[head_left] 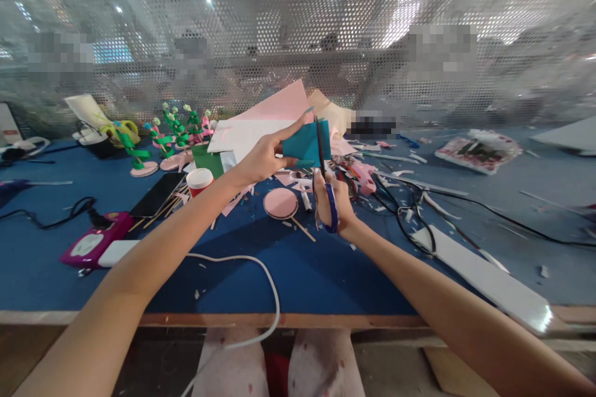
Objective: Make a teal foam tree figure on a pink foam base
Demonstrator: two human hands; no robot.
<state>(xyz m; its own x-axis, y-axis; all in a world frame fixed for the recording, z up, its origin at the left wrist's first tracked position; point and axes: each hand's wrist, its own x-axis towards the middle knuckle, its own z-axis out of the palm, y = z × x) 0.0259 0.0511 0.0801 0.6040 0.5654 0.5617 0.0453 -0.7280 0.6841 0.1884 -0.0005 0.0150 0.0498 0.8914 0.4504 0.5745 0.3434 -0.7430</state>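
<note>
My left hand [265, 158] pinches a piece of teal paper [300, 144] above the middle of the table. In my right hand [342, 201] is a pair of scissors [331, 208] with blue handles, its dark blades pointing up and lying across the right part of the paper. Whether the blades are fully closed I cannot tell. Below the hands, a round pink disc [280, 203] lies on the blue table with a thin wooden stick [303, 229] beside it. Behind the paper rest large pink [279, 102] and white sheets.
Several small paper plants [177, 127] on pink bases stand at the left, near a red-and-white cup [200, 181], a phone [158, 194] and a purple power socket [99, 239]. A pink glue gun [364, 178], black cable and paper scraps lie right. A white cable [261, 263] crosses the front edge.
</note>
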